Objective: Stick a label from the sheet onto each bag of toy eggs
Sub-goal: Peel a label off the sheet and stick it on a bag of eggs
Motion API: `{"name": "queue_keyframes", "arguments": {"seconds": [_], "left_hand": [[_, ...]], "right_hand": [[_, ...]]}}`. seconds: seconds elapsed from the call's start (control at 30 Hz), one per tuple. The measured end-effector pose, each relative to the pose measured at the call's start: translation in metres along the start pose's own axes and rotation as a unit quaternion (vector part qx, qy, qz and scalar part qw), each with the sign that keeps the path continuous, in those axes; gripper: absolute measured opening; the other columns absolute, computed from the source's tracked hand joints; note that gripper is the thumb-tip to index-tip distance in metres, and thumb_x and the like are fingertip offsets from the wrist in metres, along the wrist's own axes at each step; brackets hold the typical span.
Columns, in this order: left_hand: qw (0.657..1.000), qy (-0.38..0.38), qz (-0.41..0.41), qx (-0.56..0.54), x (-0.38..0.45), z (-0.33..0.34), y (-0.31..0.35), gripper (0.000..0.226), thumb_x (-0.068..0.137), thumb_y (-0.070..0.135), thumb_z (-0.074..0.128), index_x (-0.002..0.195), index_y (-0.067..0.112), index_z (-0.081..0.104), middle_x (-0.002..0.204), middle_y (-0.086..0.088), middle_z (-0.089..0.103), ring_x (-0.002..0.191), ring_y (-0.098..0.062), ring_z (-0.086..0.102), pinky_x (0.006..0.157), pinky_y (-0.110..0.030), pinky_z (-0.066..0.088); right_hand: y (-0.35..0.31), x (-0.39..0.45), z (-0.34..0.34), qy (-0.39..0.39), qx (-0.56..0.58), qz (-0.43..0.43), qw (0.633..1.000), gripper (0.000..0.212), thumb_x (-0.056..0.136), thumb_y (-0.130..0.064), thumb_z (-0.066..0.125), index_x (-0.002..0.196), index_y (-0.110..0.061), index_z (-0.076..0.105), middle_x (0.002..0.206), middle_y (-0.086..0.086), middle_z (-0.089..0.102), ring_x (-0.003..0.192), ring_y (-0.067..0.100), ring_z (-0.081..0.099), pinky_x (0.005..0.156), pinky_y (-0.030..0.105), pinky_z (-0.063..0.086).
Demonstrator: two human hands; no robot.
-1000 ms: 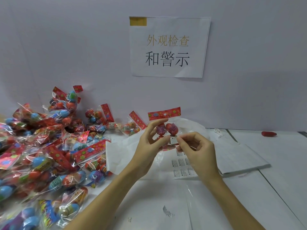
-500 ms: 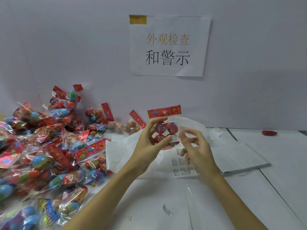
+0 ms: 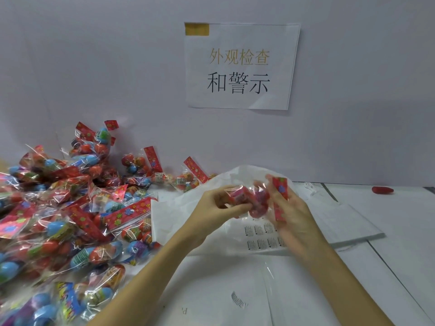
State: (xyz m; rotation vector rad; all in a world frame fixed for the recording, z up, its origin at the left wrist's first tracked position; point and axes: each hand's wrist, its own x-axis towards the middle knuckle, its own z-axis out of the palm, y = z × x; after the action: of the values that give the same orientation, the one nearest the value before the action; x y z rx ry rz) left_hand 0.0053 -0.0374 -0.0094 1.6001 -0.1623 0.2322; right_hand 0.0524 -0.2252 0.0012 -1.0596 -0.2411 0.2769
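A small clear bag of red toy eggs (image 3: 255, 200) with a red flowered header card is held between both hands above the label sheet. My left hand (image 3: 215, 205) pinches its left end. My right hand (image 3: 290, 209) grips its right side, with the header card lying upright across the fingers. The picture is blurred by motion here. The label sheet (image 3: 263, 236), white with rows of small printed labels, lies on the table just below the hands. A big pile of the same egg bags (image 3: 66, 215) covers the table's left side.
Crumpled white paper (image 3: 179, 208) lies under the sheet, and a stack of white sheets (image 3: 346, 222) reaches to the right. A red object (image 3: 382, 190) lies at the far right by the wall. A printed notice (image 3: 240, 67) hangs on the wall.
The right hand pressed a label on the bag, let go, and now grips the bag. The bag has turned from upright to sideways, its header card now at the right, and dropped slightly.
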Motion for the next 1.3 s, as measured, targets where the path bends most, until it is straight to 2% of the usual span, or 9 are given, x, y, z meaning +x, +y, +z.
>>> {"name": "queue_keyframes", "arguments": {"seconds": [0.13,0.33,0.47,0.67,0.83,0.97,1.1,1.2,1.3], "left_hand": [[0.999,0.008,-0.024,0.031,-0.003,0.006,0.0,0.027,0.101,0.045,0.065,0.108,0.023,0.079,0.101,-0.003,0.077,0.08,-0.013,0.063,0.073,-0.028,0.05],[0.999,0.039,-0.02,-0.013,-0.002,0.007,0.001,0.04,0.108,0.045,0.047,0.114,0.019,0.077,0.1,0.002,0.076,0.088,-0.01,0.067,0.077,-0.023,0.05],[0.984,0.16,0.068,0.044,-0.002,0.014,0.001,0.024,0.102,0.041,0.061,0.121,0.036,0.074,0.114,0.018,0.075,0.107,-0.003,0.069,0.085,-0.018,0.054],[0.95,0.041,0.2,0.236,-0.009,0.024,-0.011,0.058,0.085,0.032,0.086,0.139,0.026,0.066,0.145,0.009,0.055,0.138,-0.02,0.048,0.11,-0.026,0.044],[0.981,0.173,0.086,0.024,-0.005,0.018,0.002,0.034,0.098,0.046,0.067,0.128,0.031,0.067,0.13,0.008,0.06,0.115,-0.008,0.064,0.086,-0.019,0.055],[0.992,0.091,-0.071,-0.041,0.007,-0.007,0.007,0.047,0.094,0.049,0.066,0.123,0.013,0.071,0.113,-0.009,0.077,0.095,-0.018,0.075,0.078,-0.024,0.059],[0.985,0.142,-0.062,-0.079,0.007,-0.018,0.004,0.036,0.082,0.039,0.078,0.095,0.006,0.081,0.094,-0.015,0.08,0.082,-0.024,0.075,0.074,-0.029,0.06],[0.981,0.182,-0.045,-0.052,0.008,-0.012,-0.001,0.03,0.09,0.039,0.074,0.097,0.011,0.081,0.089,-0.011,0.08,0.074,-0.021,0.075,0.066,-0.026,0.059],[0.982,0.19,-0.013,0.004,0.009,-0.01,-0.005,0.032,0.106,0.042,0.054,0.111,0.019,0.076,0.094,-0.006,0.078,0.081,-0.02,0.074,0.067,-0.028,0.06]], "right_hand": [[0.001,-0.001,-0.005,0.035,-0.093,-0.017,0.995,0.031,0.085,-0.035,0.077,0.101,-0.009,0.083,0.103,0.017,0.079,0.091,0.03,0.078,0.076,0.033,0.062],[0.003,0.003,-0.012,0.033,-0.044,-0.003,0.998,0.036,0.092,-0.033,0.075,0.121,-0.012,0.076,0.115,0.01,0.078,0.111,0.026,0.074,0.084,0.032,0.059],[0.01,0.002,-0.01,0.165,-0.263,-0.109,0.944,0.032,0.09,-0.028,0.081,0.12,-0.025,0.069,0.112,-0.003,0.077,0.104,0.011,0.074,0.087,0.031,0.058],[0.016,-0.004,0.009,-0.061,-0.144,-0.034,0.987,0.031,0.106,-0.035,0.058,0.131,-0.02,0.067,0.12,0.007,0.077,0.11,0.022,0.075,0.091,0.031,0.061],[0.011,0.002,-0.003,0.001,-0.091,0.012,0.996,0.023,0.105,-0.006,0.055,0.125,-0.01,0.064,0.109,0.017,0.077,0.096,0.031,0.077,0.078,0.035,0.061],[0.01,0.001,-0.003,-0.048,-0.166,0.01,0.985,0.022,0.103,-0.006,0.058,0.118,-0.012,0.072,0.101,0.018,0.076,0.085,0.028,0.076,0.08,0.042,0.063],[0.011,0.0,-0.003,-0.095,-0.213,-0.009,0.972,0.026,0.099,-0.012,0.068,0.125,-0.012,0.072,0.106,0.014,0.079,0.093,0.03,0.078,0.077,0.032,0.063],[0.011,0.001,-0.006,-0.102,-0.205,0.024,0.973,0.032,0.096,-0.018,0.071,0.121,0.0,0.071,0.104,0.018,0.079,0.099,0.033,0.078,0.08,0.029,0.063],[-0.017,-0.001,-0.021,-0.098,-0.026,0.043,0.994,0.027,0.098,-0.024,0.067,0.108,-0.003,0.08,0.113,0.016,0.077,0.101,0.025,0.077,0.081,0.024,0.061]]}}
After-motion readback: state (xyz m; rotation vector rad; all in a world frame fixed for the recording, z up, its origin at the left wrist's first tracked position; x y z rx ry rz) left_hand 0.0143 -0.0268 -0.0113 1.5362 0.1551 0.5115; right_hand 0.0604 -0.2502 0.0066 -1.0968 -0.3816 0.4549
